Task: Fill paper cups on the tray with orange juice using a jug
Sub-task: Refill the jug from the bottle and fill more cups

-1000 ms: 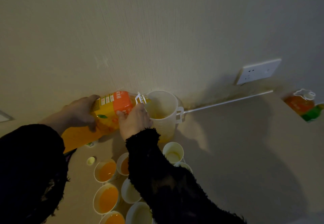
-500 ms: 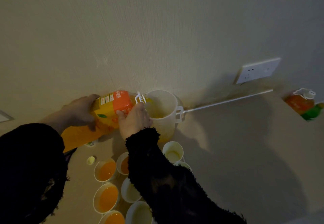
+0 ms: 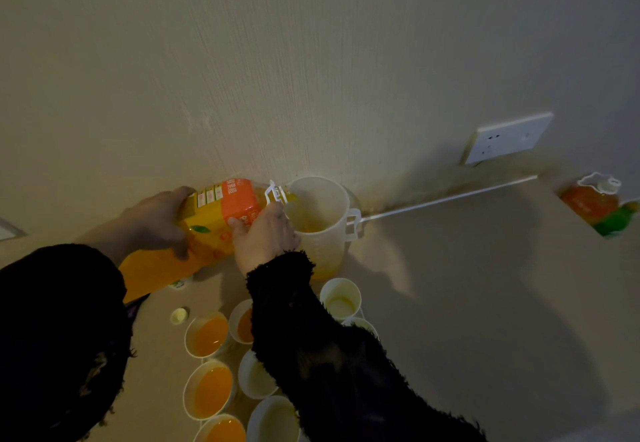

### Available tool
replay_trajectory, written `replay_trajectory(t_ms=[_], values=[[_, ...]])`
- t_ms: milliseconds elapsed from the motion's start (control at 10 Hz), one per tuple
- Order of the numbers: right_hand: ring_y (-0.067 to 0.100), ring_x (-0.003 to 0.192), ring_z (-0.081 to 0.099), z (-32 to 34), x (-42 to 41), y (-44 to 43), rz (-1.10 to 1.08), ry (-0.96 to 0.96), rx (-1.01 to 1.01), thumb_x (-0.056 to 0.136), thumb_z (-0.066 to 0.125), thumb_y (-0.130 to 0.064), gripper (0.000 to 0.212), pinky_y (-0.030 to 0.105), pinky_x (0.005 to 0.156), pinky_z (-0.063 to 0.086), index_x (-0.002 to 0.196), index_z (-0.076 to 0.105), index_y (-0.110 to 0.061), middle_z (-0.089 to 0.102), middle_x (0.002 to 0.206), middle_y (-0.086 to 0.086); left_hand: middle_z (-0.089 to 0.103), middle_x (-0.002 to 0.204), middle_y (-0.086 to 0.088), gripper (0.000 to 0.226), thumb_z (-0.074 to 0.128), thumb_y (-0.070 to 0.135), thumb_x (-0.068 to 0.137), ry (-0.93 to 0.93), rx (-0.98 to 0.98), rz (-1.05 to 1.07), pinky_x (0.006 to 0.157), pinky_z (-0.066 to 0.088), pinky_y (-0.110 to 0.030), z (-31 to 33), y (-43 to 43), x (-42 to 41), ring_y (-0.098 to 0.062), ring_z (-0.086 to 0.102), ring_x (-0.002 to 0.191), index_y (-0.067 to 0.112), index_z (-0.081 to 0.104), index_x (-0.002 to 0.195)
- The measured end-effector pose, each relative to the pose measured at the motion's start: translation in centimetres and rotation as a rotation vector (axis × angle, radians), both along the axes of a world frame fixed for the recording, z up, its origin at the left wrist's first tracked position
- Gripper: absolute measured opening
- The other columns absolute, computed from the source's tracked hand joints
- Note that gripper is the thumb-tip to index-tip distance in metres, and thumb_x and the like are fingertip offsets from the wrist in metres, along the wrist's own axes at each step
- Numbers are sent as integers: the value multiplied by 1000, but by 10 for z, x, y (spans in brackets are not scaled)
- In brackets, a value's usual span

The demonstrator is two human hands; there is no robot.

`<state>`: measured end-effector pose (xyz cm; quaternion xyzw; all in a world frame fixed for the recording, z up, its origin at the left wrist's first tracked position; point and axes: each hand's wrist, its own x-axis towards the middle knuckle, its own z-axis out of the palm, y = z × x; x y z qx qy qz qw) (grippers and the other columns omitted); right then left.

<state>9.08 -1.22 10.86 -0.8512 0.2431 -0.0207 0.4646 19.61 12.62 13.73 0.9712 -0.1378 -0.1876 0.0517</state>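
A large orange juice bottle [image 3: 211,227] lies tipped on its side, its neck over the rim of a translucent jug [image 3: 320,220] by the wall. My left hand [image 3: 157,220] grips the bottle's body and my right hand [image 3: 265,233] grips it near the neck. A little juice lies in the jug's bottom. Below stand several paper cups: three on the left hold juice, such as one filled cup [image 3: 207,334], and others like the cup [image 3: 341,298] look nearly empty. My right sleeve hides part of the cups and the tray.
A yellow bottle cap [image 3: 179,315] lies on the beige surface left of the cups. A second juice bottle [image 3: 599,206] stands at the far right. A white wall socket [image 3: 507,138] sits above the surface's back edge.
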Motion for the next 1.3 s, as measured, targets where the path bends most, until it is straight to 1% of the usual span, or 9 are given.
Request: replay_trajectory(t_ms=[100, 300, 600, 700, 900, 1100, 1200, 1300], values=[[30, 127, 43, 0, 0, 0, 2, 1, 3, 90, 57, -45, 58, 46, 105, 33, 130, 35, -9, 50, 134, 10, 49, 128, -16, 119, 89, 15, 39, 13, 2, 7, 94, 46, -45, 0, 1, 0, -37, 49, 114, 17, 30, 143], [30, 128, 42, -1, 0, 0, -1, -10, 9, 89, 58, -45, 60, 45, 104, 32, 130, 35, -7, 49, 135, 11, 52, 124, -14, 125, 77, 27, 23, 8, 25, -3, 91, 47, -45, 2, 0, -2, -36, 51, 109, 18, 33, 140], [30, 127, 43, -2, 1, 0, -9, -16, 16, 89, 58, -46, 59, 46, 104, 32, 129, 36, -8, 50, 133, 10, 51, 125, -14, 124, 78, 25, 27, 8, 17, 12, 91, 47, -44, 2, 0, -3, -35, 50, 110, 20, 31, 141], [29, 127, 43, -2, 2, 1, -17, -6, 14, 89, 59, -46, 59, 46, 104, 33, 129, 37, -8, 51, 133, 10, 49, 128, -14, 119, 85, 18, 37, 23, 7, 38, 93, 45, -45, 4, -1, -4, -36, 48, 113, 20, 29, 142], [30, 127, 43, -2, 1, 0, -10, 6, 26, 89, 58, -46, 61, 47, 105, 33, 130, 36, -8, 49, 134, 10, 49, 128, -16, 114, 89, 10, 46, 9, 11, 36, 93, 45, -43, 4, -3, -6, -37, 48, 114, 16, 29, 143], [30, 127, 43, 0, 1, 0, -15, 8, 27, 89, 58, -46, 60, 47, 105, 33, 130, 36, -8, 50, 134, 10, 48, 130, -15, 114, 89, 10, 47, 12, 17, 34, 97, 43, -47, 6, -4, -6, -37, 47, 117, 17, 28, 143], [30, 127, 42, 0, 0, 1, -13, 4, 24, 89, 58, -46, 60, 46, 104, 32, 130, 35, -8, 49, 134, 10, 49, 130, -16, 116, 89, 13, 42, 22, 10, 23, 96, 44, -45, 9, -6, -9, -37, 47, 116, 14, 30, 143], [30, 127, 43, -1, 0, 0, -13, 2, 26, 89, 58, -46, 60, 46, 104, 33, 129, 35, -7, 49, 134, 11, 50, 127, -17, 124, 77, 24, 27, 11, 18, 2, 93, 45, -44, 11, -6, -10, -37, 49, 113, 14, 31, 141]])
